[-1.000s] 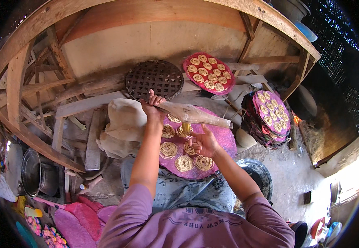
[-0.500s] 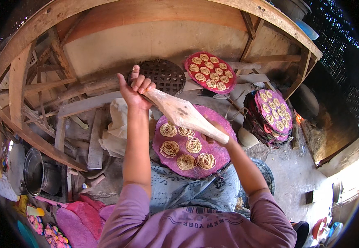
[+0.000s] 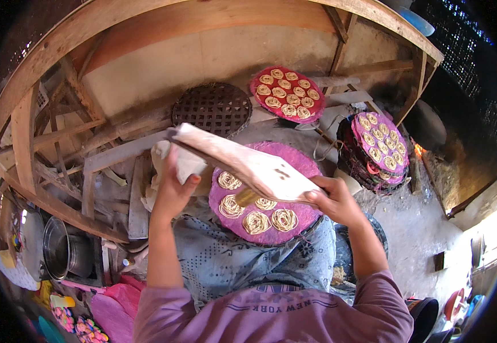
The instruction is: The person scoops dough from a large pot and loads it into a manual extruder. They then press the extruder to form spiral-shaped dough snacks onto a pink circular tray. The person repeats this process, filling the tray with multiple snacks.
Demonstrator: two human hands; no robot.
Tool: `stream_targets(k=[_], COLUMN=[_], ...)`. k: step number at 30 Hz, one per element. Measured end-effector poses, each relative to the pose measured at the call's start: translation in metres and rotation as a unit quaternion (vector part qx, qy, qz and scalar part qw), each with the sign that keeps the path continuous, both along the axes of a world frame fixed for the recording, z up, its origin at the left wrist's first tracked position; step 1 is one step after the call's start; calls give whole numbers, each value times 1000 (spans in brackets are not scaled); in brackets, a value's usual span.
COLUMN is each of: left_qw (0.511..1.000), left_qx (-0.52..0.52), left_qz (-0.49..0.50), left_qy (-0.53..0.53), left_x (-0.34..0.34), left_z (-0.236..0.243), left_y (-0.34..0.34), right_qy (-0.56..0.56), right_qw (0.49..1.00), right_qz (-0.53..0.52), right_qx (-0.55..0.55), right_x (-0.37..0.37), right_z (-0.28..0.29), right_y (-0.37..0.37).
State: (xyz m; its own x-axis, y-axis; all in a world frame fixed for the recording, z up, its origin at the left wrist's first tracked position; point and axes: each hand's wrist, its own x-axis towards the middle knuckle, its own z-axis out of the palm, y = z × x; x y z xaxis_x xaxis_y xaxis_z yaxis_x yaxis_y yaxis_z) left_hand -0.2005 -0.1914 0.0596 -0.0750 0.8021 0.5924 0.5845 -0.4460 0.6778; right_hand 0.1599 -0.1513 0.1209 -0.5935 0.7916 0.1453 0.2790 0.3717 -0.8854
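Observation:
A pale wooden noodle press (image 3: 260, 168) with flared, flour-dusted sides is held tilted in the air before me. My right hand (image 3: 340, 200) wraps its right end, thumb on top. At the other end is my left hand (image 3: 173, 191), its thumb spread and its fingers partly hidden by the wood. A brass-coloured tube (image 3: 247, 197) shows beneath the press. Below, a round pink-purple mat (image 3: 300, 220) lies over my lap, bearing several coiled noodle nests (image 3: 256, 223). The press covers part of the mat.
A red round tray (image 3: 285, 108) of nests stands at the back, beside a dark woven tray (image 3: 211, 108). Stacked trays (image 3: 383, 146) with nests stand on the right, near a small fire (image 3: 419, 150). A wooden frame (image 3: 25, 131) arches around the left and back. Metal pots (image 3: 57, 246) stand at left.
The press has turned and come lower, with its brass-coloured tube now showing underneath. My left hand has dropped to below its left end. My right hand has shifted outward and shows its thumb on top.

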Motion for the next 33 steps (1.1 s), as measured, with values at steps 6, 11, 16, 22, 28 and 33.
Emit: stream_targets(k=[6,11,16,22,28,33], left_qw=[932,945,611,968,798,277], left_qx=[-257,-297,-577,-246,-551,-679], left_qz=[234,114,3,30,-241,-555], left_qy=[-106,-74,541,27,-43,-393], left_x=[-8,54,14,99,177,262], left_z=[-180,-211,-97,-24,-26,-38], left_y=[-128,-278,-291,-146,-99,-64], right_qy=[96,127,122,77,-4,82], right_qw=[980,966,968,983,995,984], right_qz=[-141,-200,-180,47,95,-56], right_qx=[-106,-100,-125,-163,-33,-148], right_x=[71,92,71,23,76,115], right_z=[-29,-52,-70,-73,-91,-108], right_y=[-5,-1,-4,-54,-78,-72])
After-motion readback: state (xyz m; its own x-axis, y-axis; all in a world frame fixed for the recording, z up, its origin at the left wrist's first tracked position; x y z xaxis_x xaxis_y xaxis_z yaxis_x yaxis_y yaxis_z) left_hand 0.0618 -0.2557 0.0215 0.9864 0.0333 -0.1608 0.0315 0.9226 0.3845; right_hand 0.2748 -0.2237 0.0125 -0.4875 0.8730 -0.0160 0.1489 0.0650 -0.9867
